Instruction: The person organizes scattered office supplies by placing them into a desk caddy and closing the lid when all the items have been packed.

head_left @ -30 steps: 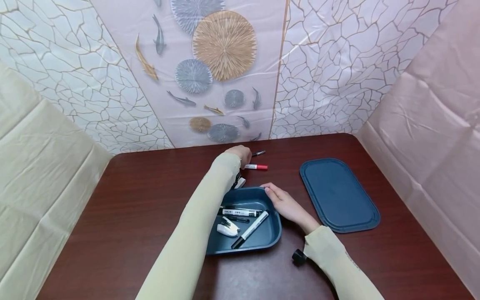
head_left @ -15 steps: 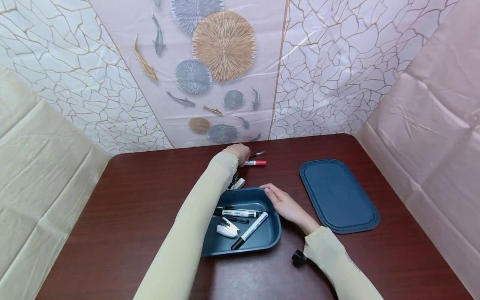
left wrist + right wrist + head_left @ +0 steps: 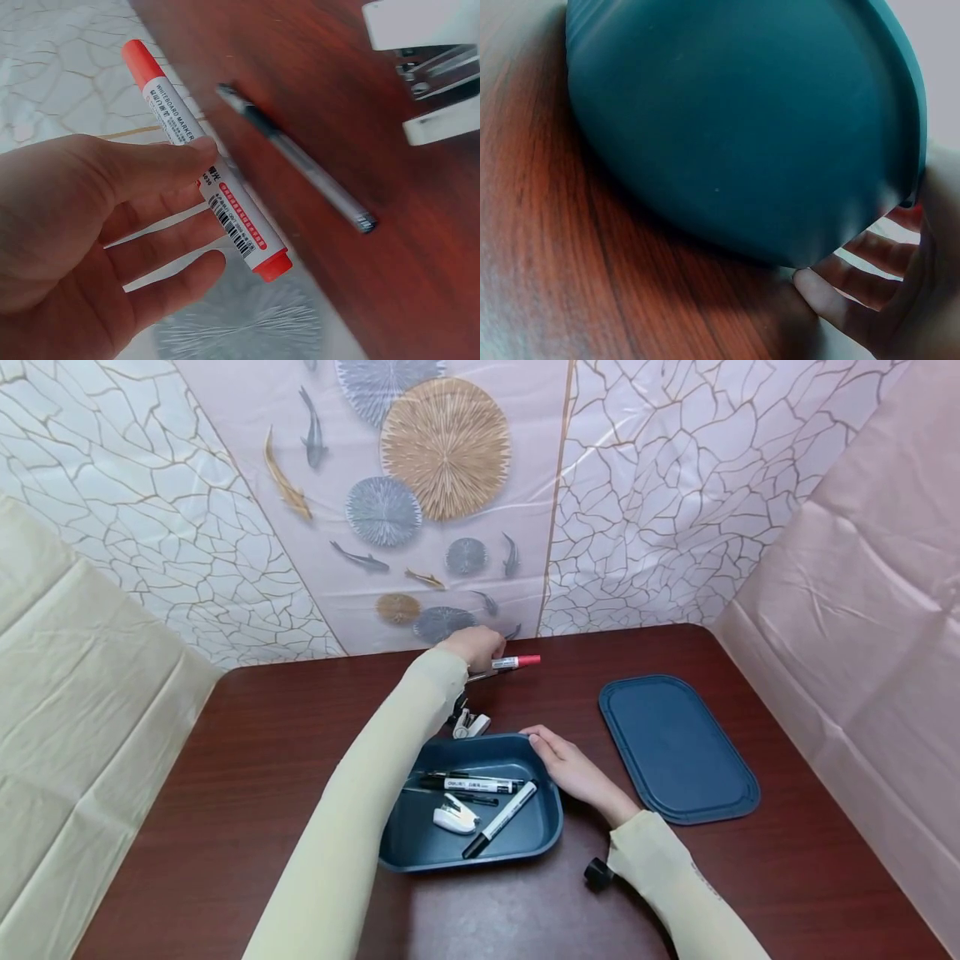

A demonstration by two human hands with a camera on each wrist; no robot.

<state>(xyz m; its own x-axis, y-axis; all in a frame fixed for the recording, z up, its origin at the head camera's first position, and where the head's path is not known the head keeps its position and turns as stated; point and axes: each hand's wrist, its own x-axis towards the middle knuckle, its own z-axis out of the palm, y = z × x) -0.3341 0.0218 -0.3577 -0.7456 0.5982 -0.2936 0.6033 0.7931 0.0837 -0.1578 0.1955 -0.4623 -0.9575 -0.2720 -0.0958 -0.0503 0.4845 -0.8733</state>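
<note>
My left hand (image 3: 476, 646) pinches a red whiteboard marker (image 3: 238, 216) between thumb and fingers above the table's far edge. Its red cap points right in the head view. Below it on the table lies a slim black-and-clear pen (image 3: 296, 159). My right hand (image 3: 564, 766) grips the far right corner of a dark blue plastic box (image 3: 517, 845), thumb at the rim. Inside the box are a white marker with a black cap (image 3: 501, 820), another such marker (image 3: 477, 786), dark pens and a small white stapler (image 3: 454, 817). The left sleeve overlaps the box's left side.
Just behind the box lies a white stapler-like thing (image 3: 476, 726), partly behind the left wrist. A flat blue lid (image 3: 678, 752) rests on the dark wooden table (image 3: 247, 810) at the right. Patterned cloth walls (image 3: 637, 527) enclose the back and sides.
My left hand has lifted the red marker, moving it away toward the back wall. The left sleeve has shifted left, uncovering more of the box. My right hand has stayed put.
</note>
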